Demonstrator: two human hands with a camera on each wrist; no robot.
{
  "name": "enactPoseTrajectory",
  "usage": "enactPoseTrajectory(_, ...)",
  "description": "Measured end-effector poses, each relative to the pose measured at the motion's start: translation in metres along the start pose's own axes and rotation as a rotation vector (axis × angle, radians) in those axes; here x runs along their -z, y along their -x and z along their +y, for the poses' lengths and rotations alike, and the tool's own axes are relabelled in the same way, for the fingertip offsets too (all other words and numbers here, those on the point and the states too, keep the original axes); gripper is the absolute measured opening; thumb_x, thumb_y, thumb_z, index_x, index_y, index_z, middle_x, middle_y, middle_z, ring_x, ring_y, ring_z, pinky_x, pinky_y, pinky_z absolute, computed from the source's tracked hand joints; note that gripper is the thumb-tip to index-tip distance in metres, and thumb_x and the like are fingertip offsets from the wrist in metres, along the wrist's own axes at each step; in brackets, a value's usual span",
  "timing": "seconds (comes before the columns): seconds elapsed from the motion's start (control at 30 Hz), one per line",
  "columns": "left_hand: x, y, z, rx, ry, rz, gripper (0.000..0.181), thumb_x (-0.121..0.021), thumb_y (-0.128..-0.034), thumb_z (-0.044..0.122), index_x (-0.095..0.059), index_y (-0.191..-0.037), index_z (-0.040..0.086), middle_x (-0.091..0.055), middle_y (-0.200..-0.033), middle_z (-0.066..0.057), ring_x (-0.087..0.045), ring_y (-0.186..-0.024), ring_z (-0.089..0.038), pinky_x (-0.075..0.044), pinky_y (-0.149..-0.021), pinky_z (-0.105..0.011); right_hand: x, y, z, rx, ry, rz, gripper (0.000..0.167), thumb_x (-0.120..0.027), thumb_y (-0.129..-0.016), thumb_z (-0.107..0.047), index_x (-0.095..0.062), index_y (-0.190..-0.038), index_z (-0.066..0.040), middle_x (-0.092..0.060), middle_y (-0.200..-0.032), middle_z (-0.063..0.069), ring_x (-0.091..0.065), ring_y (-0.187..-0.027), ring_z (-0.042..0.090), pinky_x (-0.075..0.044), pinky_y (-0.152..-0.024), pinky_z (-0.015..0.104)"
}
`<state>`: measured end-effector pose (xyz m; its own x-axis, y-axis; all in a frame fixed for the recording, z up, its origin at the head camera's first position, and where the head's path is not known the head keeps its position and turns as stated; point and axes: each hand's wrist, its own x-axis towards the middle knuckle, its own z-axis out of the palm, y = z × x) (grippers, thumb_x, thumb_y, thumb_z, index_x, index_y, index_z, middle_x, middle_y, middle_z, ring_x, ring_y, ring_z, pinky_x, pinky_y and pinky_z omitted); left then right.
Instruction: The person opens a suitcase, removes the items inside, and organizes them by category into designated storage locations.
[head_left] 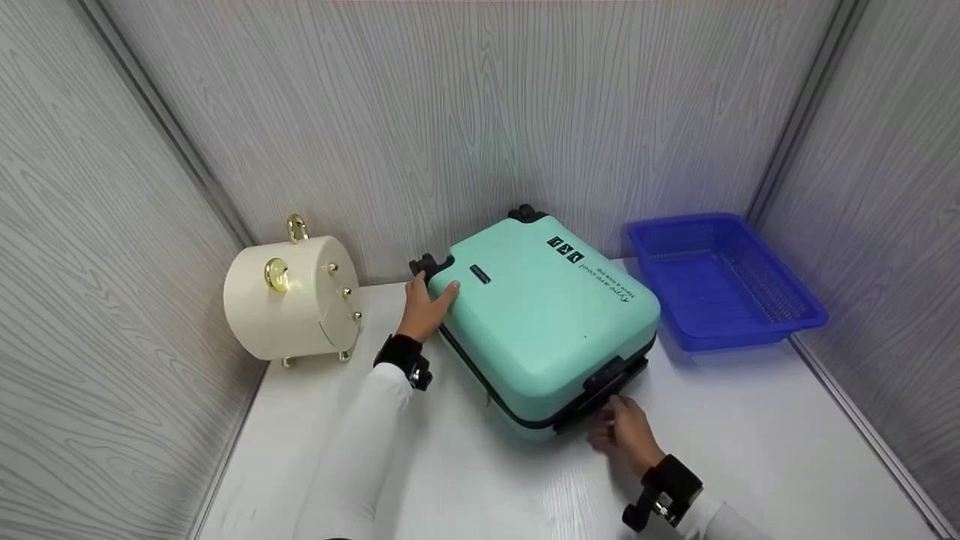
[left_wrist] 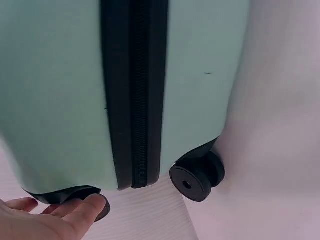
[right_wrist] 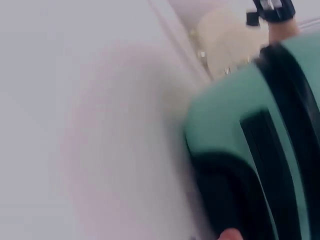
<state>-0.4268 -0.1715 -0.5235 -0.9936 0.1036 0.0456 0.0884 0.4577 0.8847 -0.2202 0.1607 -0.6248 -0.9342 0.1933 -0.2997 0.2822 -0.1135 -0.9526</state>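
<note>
Currently, the mint suitcase (head_left: 555, 322) is lying mid-frame on the table (head_left: 510, 495), a blue basket (head_left: 694, 300) crowding it at right, the wall (head_left: 450, 112) standing behind, a cream drum-shaped case (head_left: 274, 300) sitting at left. Our left hand (head_left: 425, 306) is gripping its wheeled left corner, fingers and thumb spread; whether our right hand (head_left: 628, 435) is pinching its lower-right edge, we cannot tell.

On the mint-green suitcase (head_left: 544, 319), black slanted lettering (head_left: 604, 283) reads "are cool" after a word resembling "Type", with a smaller unclear line beside it, while the black block characters (head_left: 565, 250) and dark nameplate (head_left: 480, 274) stay illegible.
</note>
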Motion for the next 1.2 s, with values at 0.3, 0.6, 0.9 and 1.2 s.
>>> enactPoseTrajectory(0.3, -0.002, -0.012, 0.001, 0.058, -0.022, 0.029, 0.105, -0.067, -0.1038, 0.056, -0.013, -0.173, -0.001, -0.019, -0.176, -0.026, -0.027, -0.164, -0.039, -0.030, -0.133, -0.051, -0.031, 0.009, 0.013, -0.021, -0.118, -0.163, 0.039, -0.035, -0.116, -0.012, -0.044, -0.138, 0.019, -0.077, -0.093, 0.015, -0.080, -0.079, 0.023, -0.068, -0.080, 0.041)
enactPoseTrajectory(0.6, -0.008, 0.004, -0.008, 0.075, 0.049, 0.090, 0.107, -0.076, -0.0977, 0.057, -0.022, -0.168, -0.002, -0.028, -0.168, -0.029, -0.038, -0.156, -0.040, -0.037, -0.129, -0.053, -0.018, 0.002, 0.007, 0.026, 0.049, -0.076, 0.033, -0.032, -0.118, -0.015, -0.051, -0.127, 0.011, -0.064, -0.071, 0.006, -0.061, -0.057, 0.013, -0.052, -0.058, 0.027)
enactPoseTrajectory(0.9, -0.019, 0.037, 0.002, 0.089, -0.144, 0.260, 0.101, -0.081, -0.0866, 0.069, -0.041, -0.142, -0.004, -0.052, -0.136, -0.027, -0.062, -0.120, -0.041, -0.052, -0.106, -0.056, 0.016, -0.037, -0.007, 0.092, 0.298, 0.042, 0.034, -0.030, -0.118, -0.023, -0.050, -0.110, 0.003, -0.043, -0.063, -0.002, -0.038, -0.050, 0.011, -0.036, -0.050, 0.028)
enactPoseTrajectory(1.2, -0.025, 0.083, 0.019, 0.073, -0.379, 0.315, 0.085, -0.075, -0.0911, 0.073, -0.048, -0.118, -0.003, -0.058, -0.107, -0.022, -0.066, -0.088, -0.038, -0.054, -0.078, -0.053, 0.038, -0.073, -0.019, 0.134, 0.351, 0.090, 0.039, -0.035, -0.116, -0.021, -0.059, -0.092, -0.003, -0.046, -0.061, -0.003, -0.040, -0.047, 0.009, -0.036, -0.046, 0.025)
